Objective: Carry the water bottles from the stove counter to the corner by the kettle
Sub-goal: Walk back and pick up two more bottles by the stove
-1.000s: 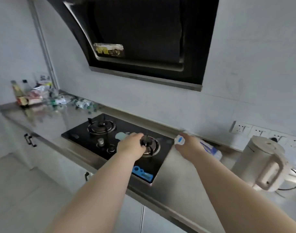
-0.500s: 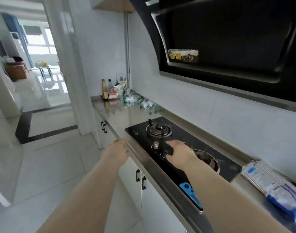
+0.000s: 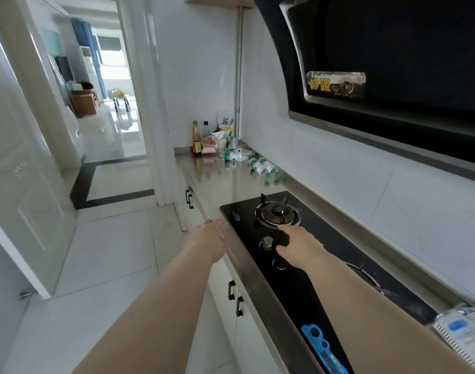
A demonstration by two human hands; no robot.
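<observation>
While the water bottles (image 3: 261, 166) lie on their sides along the counter's (image 3: 220, 184) back edge, beyond the gas stove (image 3: 336, 252), the left hand (image 3: 204, 238) and right hand (image 3: 298, 245) reach out empty, fingers loosely extended. The bottles are probably light, smooth, thin-walled plastic, so grip each gently mid-body, around the label.

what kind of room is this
Most likely a home kitchen: a black gas hob is set into a steel counter, a range hood hangs over it, and water bottles lie at the counter's far end near sauce bottles.
</observation>
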